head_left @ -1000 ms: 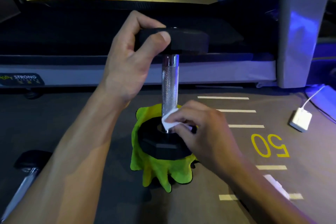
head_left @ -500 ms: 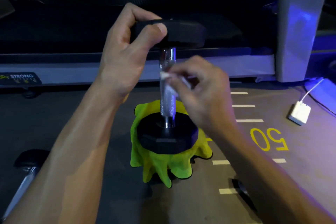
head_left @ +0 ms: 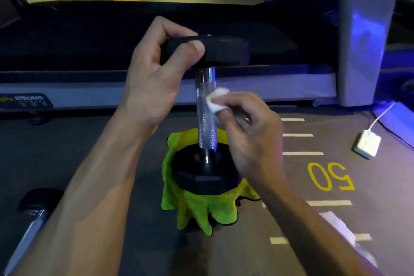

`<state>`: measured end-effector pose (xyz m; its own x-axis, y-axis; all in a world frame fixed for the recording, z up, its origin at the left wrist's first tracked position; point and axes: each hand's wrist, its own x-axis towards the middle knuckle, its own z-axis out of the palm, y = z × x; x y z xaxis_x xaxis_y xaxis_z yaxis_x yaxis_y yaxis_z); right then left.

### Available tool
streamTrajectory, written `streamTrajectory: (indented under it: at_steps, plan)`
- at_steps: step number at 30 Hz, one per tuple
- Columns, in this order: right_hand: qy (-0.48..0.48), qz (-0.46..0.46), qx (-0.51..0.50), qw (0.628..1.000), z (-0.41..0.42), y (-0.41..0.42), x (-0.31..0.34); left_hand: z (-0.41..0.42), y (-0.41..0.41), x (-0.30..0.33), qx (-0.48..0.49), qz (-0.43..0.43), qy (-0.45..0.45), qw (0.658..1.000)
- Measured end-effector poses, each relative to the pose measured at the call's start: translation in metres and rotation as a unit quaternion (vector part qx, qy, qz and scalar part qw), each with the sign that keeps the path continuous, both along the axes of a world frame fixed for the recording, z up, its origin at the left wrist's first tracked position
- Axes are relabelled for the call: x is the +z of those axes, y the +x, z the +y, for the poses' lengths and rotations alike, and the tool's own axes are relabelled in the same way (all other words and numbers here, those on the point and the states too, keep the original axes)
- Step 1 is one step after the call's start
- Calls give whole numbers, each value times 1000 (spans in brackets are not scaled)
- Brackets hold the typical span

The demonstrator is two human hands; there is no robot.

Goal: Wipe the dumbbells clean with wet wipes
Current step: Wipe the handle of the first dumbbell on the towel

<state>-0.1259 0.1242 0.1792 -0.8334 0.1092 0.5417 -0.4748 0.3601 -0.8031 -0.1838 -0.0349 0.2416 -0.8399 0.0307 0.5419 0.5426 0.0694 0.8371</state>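
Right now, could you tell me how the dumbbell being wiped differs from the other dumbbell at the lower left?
The wiped dumbbell stands upright on a green cloth; the second dumbbell lies on the bare floor. The first is gripped by the left hand and wiped by the right hand; the second is untouched. Both have black heads and metal handles.

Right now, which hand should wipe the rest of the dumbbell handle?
Right hand: it already pinches the wet wipe against the handle. The left hand grips the top head, steadying the upright dumbbell.
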Motion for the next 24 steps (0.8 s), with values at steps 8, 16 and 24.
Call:
streamTrajectory:
  at_steps: [8, 16, 24]
  plan:
    - [-58, -186, 30, 980, 34, -15, 37, 6, 4, 3, 6, 16, -10, 1000]
    - [216, -255, -62, 940, 46, -33, 63, 6, 9, 3, 8, 12, 0, 1000]
    - [131, -318, -40, 938, 34, -38, 45, 6, 12, 3, -9, 7, 14, 1000]
